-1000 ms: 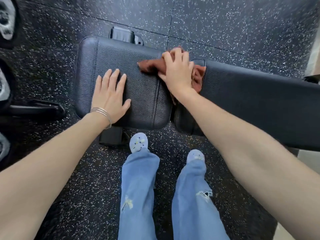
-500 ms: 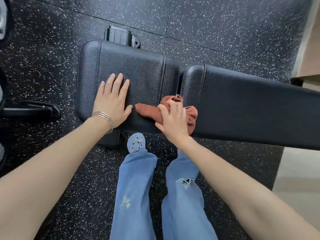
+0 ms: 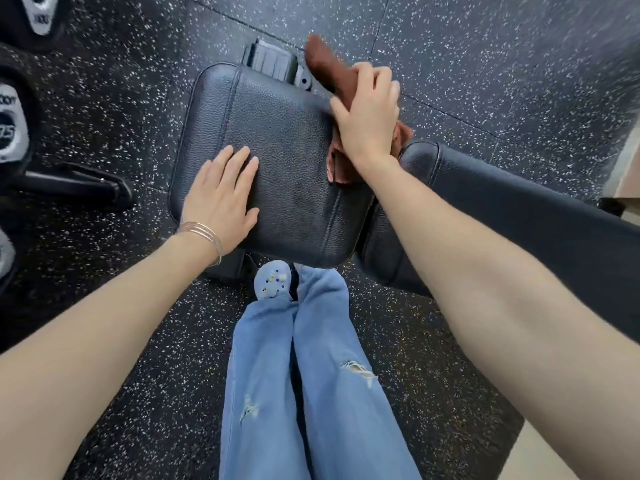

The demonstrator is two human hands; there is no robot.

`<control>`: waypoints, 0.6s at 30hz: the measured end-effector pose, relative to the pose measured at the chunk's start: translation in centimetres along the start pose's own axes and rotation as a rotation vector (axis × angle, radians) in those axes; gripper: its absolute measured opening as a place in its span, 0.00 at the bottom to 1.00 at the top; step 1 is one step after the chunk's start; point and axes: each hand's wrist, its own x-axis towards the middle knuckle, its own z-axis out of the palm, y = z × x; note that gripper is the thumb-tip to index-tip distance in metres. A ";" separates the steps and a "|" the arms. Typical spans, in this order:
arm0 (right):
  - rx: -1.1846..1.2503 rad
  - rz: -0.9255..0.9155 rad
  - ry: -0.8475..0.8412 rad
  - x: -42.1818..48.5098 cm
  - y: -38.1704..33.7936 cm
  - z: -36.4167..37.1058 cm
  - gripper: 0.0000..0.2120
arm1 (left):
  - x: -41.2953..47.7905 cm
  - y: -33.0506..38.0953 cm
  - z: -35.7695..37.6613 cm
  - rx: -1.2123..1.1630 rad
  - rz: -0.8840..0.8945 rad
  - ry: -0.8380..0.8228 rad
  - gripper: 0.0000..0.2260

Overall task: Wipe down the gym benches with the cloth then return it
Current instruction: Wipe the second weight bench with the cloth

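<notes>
A dark rubber floor (image 3: 485, 46) flecked with white fills the view. On it stands a black gym bench, its long back pad (image 3: 519, 209) running off to the right and its squarish seat pad (image 3: 277, 133) in the middle, the two meeting at a narrow gap. The person stands at the near edge of the seat pad in light blue ripped jeans (image 3: 311, 393). Dark weights (image 3: 10, 126) with grey labels sit along the left border of the view, well apart from the bench.

The right hand (image 3: 369, 112) lies over the far right corner of the seat pad, fingers curled down and the thumb out to the left, gripping a rust-brown cloth (image 3: 325, 69). The cloth runs beneath the palm. One end sticks out past the fingertips, beyond the far edge of the pad and above the floor. The other end bunches out below the wrist, at the right edge, in the gap beside the back pad.

The left hand (image 3: 221, 199) rests flat on the seat pad near its left edge, fingers straight and close together, holding nothing.

A black ribbed bracket (image 3: 273, 62) juts from under the far edge, just beside the cloth's outer end. A pale blue shoe (image 3: 272, 280) pokes out by the near edge, and thin bangles (image 3: 204, 233) circle the left wrist.
</notes>
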 end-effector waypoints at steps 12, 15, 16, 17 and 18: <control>-0.295 -0.356 -0.204 -8.5 0.3 2.7 0.28 | -2.4 -3.6 0.5 0.061 -0.117 0.004 0.35; -0.316 -0.416 -0.231 -6.3 -0.5 3.4 0.29 | -2.6 -3.4 0.6 -0.031 -0.162 -0.015 0.34; -0.318 -0.424 -0.221 -5.7 -0.7 3.5 0.29 | -2.8 -3.4 0.6 -0.082 -0.187 -0.023 0.34; -0.305 -0.427 -0.213 -5.5 -0.9 3.5 0.28 | -3.0 -3.4 0.7 -0.131 -0.214 -0.032 0.34; -0.283 -0.424 -0.203 -5.4 -1.0 3.6 0.28 | -3.4 -3.4 0.7 -0.169 -0.235 -0.039 0.35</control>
